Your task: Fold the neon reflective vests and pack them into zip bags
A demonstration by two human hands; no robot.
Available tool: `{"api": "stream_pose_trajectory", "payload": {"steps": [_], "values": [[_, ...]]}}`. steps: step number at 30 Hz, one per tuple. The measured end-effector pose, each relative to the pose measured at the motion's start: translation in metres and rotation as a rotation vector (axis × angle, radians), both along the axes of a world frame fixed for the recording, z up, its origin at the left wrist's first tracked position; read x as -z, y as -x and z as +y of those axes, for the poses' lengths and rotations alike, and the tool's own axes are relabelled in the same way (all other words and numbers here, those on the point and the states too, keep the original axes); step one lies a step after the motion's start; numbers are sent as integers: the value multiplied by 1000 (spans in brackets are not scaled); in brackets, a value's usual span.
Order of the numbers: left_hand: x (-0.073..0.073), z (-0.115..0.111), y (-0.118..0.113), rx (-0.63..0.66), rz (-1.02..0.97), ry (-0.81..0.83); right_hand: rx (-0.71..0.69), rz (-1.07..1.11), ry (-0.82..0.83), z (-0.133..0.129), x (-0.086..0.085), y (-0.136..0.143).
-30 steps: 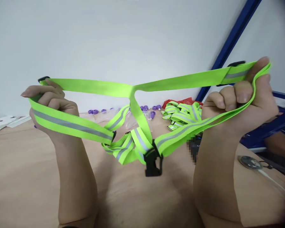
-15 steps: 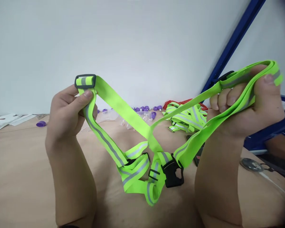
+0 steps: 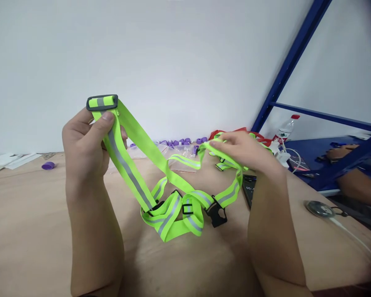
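Note:
Between my hands hangs a neon-green reflective harness (image 3: 173,222) with grey stripes, its straps bunched and crossing in the middle. My left hand (image 3: 86,140) pinches one strap just under a black slide adjuster (image 3: 102,102), thumb in front. My right hand (image 3: 247,150) holds another strap between thumb and fingers; its fingertips are partly hidden. A black side-release buckle half (image 3: 216,215) dangles from the strap below my right hand. A smaller black slider (image 3: 187,209) sits in the bunched part. Behind my right hand lies a heap of similar green straps (image 3: 224,165), partly covered.
Purple caps (image 3: 185,142) and clear plastic bags (image 3: 184,154) lie along the wall. White strips (image 3: 12,161) are at left. A phone (image 3: 249,187), a round cabled device (image 3: 320,209), a bottle (image 3: 287,128) and a blue metal frame (image 3: 290,66) stand right, with another person's arm (image 3: 358,185) beyond.
My right hand has come down and inward, and the strap looped around it has dropped lower. My left hand keeps its pinch, shifted slightly left in view.

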State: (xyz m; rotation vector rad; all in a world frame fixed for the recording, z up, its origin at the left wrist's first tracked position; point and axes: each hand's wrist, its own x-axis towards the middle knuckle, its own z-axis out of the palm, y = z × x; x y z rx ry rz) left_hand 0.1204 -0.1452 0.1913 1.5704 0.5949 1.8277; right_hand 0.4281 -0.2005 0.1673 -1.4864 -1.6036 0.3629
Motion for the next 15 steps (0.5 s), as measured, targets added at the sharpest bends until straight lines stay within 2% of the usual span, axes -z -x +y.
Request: {"api": "stream_pose_trajectory", "payload": {"steps": [3,6,8,9,11,13,15], "values": [[0,-1,-2,18,12,-28,68,-350,289,14,11,-1],[2,0,-2,15,51,-44,261,-502,368,28,20,2],[3,2,-2,-5,83,-53,274,-519,350,31,21,9],[3,3,-1,-11,99,-58,184,-484,330,29,20,15],[6,8,-1,-20,112,-59,-199,-333,341,21,14,30],[8,13,0,-30,100,-37,-655,-146,470,12,10,50],[11,19,1,-46,93,16,-932,-57,627,7,12,72]]}}
